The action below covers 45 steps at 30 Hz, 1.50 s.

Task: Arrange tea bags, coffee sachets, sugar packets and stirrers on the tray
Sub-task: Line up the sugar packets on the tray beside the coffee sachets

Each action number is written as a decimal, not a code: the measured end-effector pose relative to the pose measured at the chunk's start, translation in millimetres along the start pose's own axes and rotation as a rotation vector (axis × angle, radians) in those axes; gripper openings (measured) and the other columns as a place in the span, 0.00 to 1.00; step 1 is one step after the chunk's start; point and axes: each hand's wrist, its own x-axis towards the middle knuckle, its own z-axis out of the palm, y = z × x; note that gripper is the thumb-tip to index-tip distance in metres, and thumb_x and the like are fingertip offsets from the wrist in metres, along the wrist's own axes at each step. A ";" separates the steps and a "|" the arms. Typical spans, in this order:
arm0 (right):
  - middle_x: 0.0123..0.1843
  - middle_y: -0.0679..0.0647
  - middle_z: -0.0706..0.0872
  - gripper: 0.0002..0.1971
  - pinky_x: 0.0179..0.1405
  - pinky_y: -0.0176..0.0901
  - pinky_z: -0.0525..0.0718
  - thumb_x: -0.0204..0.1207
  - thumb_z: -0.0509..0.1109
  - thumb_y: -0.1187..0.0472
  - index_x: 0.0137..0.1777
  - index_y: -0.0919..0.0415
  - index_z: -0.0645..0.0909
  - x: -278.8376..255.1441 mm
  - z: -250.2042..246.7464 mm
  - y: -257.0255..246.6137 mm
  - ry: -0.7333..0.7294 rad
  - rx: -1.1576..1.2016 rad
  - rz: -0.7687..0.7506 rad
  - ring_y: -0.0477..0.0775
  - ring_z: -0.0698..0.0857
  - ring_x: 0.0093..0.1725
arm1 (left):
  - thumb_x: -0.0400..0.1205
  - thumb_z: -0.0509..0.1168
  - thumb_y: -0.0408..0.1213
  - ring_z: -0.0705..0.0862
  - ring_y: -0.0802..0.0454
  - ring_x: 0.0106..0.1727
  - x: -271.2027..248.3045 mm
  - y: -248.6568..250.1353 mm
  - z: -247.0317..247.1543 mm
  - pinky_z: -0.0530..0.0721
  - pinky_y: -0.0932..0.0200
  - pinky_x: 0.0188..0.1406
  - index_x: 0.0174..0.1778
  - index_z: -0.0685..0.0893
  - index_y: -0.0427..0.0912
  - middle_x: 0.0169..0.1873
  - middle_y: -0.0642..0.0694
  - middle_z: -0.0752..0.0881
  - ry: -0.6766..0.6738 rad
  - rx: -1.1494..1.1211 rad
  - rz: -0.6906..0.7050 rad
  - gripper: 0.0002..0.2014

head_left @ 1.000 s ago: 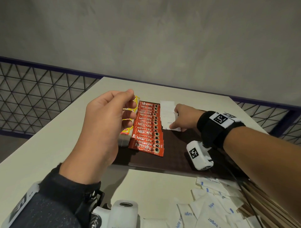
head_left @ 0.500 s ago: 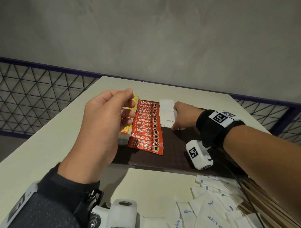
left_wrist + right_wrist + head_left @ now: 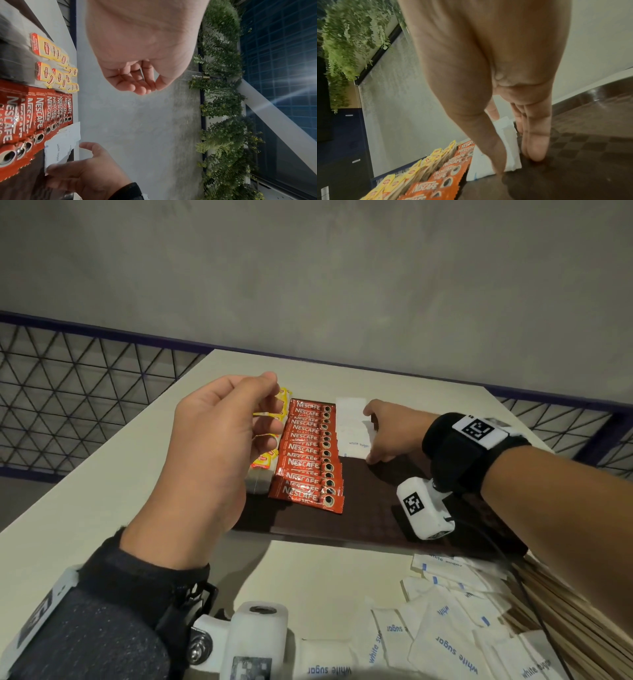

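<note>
Right now the dark brown tray [image 3: 359,518] lies on the pale table [image 3: 102,481], and three rows are laid out on it side by side. At the left edge of the tray sit the yellow-tagged tea bags [image 3: 265,462], partly hidden in the head view by the left hand [image 3: 219,446]. Just beside them, touching or nearly so, runs an overlapping column of red coffee sachets [image 3: 310,453]. To the right of that column lies a short row of white sugar packets [image 3: 352,429], their left edges against the sachets.

The right hand [image 3: 390,436] is down on the tray at the sugar row: its thumb presses the near corner of the closest packet, while the fingers [image 3: 534,143] stretch out fairly straight with their tips on the tray surface just beside the packets. It grips nothing.

The left hand hovers above the tea bags with its fingers loosely curled toward the thumb; the left wrist view shows the palm holding nothing.

Nearer the person, off the tray, a loose heap of more sugar packets [image 3: 455,635] is spread on the table, and a bundle of wooden stirrers [image 3: 568,611] lies at the right, partly under the heap.
</note>
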 end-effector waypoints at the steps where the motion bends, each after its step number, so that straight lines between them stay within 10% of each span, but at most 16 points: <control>1: 0.61 0.56 0.85 0.47 0.53 0.52 0.92 0.70 0.84 0.61 0.85 0.56 0.60 -4.0 -3.7 -0.1 0.004 0.003 -0.003 0.53 0.86 0.46 | 0.85 0.70 0.39 0.80 0.54 0.31 0.3 0.9 0.4 0.78 0.59 0.31 0.36 0.87 0.46 0.31 0.49 0.86 -0.001 -0.003 0.001 0.11; 5: 0.67 0.58 0.82 0.37 0.52 0.50 0.83 0.76 0.78 0.49 0.82 0.55 0.66 -41.1 -21.0 -11.2 0.099 -0.257 -0.132 0.57 0.82 0.53 | 0.84 0.70 0.39 0.81 0.55 0.29 4.1 6.4 -2.7 0.77 0.61 0.28 0.36 0.85 0.46 0.30 0.51 0.86 0.013 0.058 0.061 0.10; 10: 0.48 0.41 0.84 0.18 0.48 0.50 0.85 0.74 0.70 0.35 0.61 0.40 0.77 -147.6 -12.3 -54.3 -0.075 -0.508 -0.449 0.46 0.82 0.46 | 0.82 0.69 0.37 0.82 0.54 0.30 12.0 15.5 -19.4 0.75 0.65 0.27 0.34 0.82 0.46 0.33 0.45 0.85 0.076 0.297 0.350 0.10; 15: 0.62 0.40 0.71 0.33 0.61 0.51 0.83 0.71 0.67 0.25 0.73 0.26 0.58 -231.7 22.7 -80.7 -0.414 -0.502 -0.584 0.46 0.78 0.61 | 0.81 0.66 0.33 0.77 0.48 0.31 19.5 13.7 -34.1 0.73 0.63 0.28 0.34 0.79 0.30 0.32 0.37 0.78 0.094 0.317 0.433 0.12; 21: 0.60 0.47 0.69 0.29 0.56 0.54 0.79 0.77 0.74 0.41 0.72 0.37 0.62 -234.3 69.2 -72.5 -0.308 -0.420 -0.723 0.54 0.74 0.58 | 0.81 0.65 0.31 0.73 0.46 0.34 20.8 12.8 -38.2 0.72 0.60 0.29 0.38 0.79 0.22 0.34 0.35 0.75 0.101 0.290 0.419 0.13; 29: 0.50 0.38 0.72 0.25 0.46 0.23 0.72 0.73 0.82 0.50 0.67 0.36 0.79 -216.7 74.6 -55.8 -0.302 -0.062 -0.672 0.34 0.75 0.50 | 0.81 0.66 0.31 0.78 0.48 0.34 20.9 17.7 -40.8 0.76 0.61 0.31 0.37 0.79 0.35 0.34 0.39 0.80 0.103 0.263 0.424 0.08; 41: 0.44 0.44 0.81 0.11 0.42 0.24 0.78 0.71 0.84 0.66 0.51 0.53 0.93 -201.7 68.9 -61.8 -0.104 -0.031 -0.882 0.39 0.83 0.41 | 0.82 0.69 0.35 0.81 0.52 0.32 25.5 18.5 -44.3 0.77 0.64 0.28 0.33 0.81 0.45 0.33 0.45 0.84 0.140 0.212 0.394 0.12; 45: 0.40 0.49 0.88 0.07 0.41 0.42 0.85 0.71 0.84 0.61 0.48 0.53 0.94 -194.6 44.5 -49.6 0.089 0.359 -0.667 0.50 0.85 0.39 | 0.84 0.70 0.38 0.82 0.55 0.30 17.7 18.7 -33.4 0.76 0.64 0.26 0.36 0.83 0.45 0.33 0.48 0.86 0.059 0.232 0.314 0.09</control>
